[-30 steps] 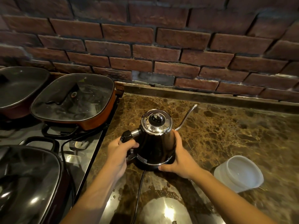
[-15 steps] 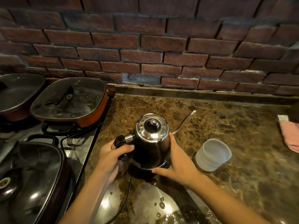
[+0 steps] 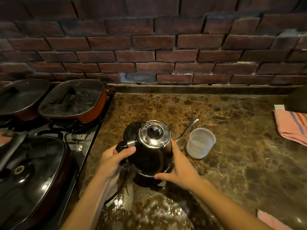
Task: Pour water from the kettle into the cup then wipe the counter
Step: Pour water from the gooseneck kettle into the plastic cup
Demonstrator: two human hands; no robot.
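The left hand [image 3: 114, 161] closes its grip on the kettle [image 3: 152, 151] handle; the right hand [image 3: 180, 170] cups the body for support. The spout faces the cup [image 3: 200, 143] standing just beside on the worktop [image 3: 240, 163], positioned for pouring.

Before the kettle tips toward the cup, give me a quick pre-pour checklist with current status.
1. Left hand on the handle of the kettle: ok.
2. Right hand steadying the kettle body: ok.
3. Kettle lid seated: ok.
4. Cup upright, mouth open: ok.
5. Spout over the cup: not ok, it sits beside the rim.
6. Water level in kettle: cannot tell.
7. Pink cloth on the counter for wiping: ok.
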